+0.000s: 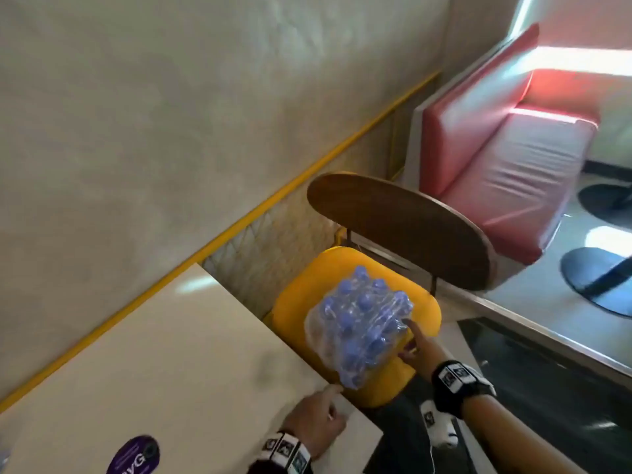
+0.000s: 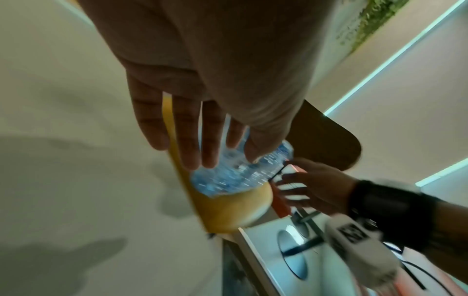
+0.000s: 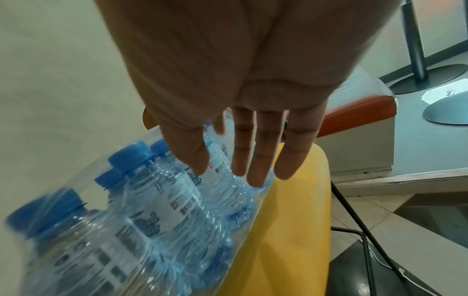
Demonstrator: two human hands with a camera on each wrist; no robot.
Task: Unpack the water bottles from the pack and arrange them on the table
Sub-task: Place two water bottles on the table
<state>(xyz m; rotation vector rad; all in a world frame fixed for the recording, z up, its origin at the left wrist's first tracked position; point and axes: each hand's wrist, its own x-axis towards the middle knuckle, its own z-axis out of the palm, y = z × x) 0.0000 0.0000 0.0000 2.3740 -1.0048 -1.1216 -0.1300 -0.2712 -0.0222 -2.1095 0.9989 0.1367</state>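
So, starting at the lower left of the head view, the pale worktop (image 1: 164,354) carries only a purple sticker (image 1: 135,455) at its near edge, and no bottles stand on it yet. Over its corner the left hand (image 1: 316,419) reaches toward the pack, fingers loosely extended and holding nothing. Right of that, low in the middle of the frame, the shrink-wrapped pack (image 1: 359,323) of blue-capped bottles sits on the yellow seat of a chair (image 1: 424,313), with the wrap apparently unbroken. Further right, the right hand (image 1: 419,343) is laid against the pack's side with straight fingers — touching, not gripping.

The risk, I judge, is the slick, taut film: a lift from flat fingers on one side could let the heavy pack slip or tip off the rounded seat — both hands need a real hold first.

The right wrist view alone shows the bottle labels (image 3: 177,198) and the straight fingers (image 3: 255,160) along the wrap. The left wrist view alone shows the left hand's fingers (image 2: 187,140) spread and clear of the pack, with motion blur over the bottles.
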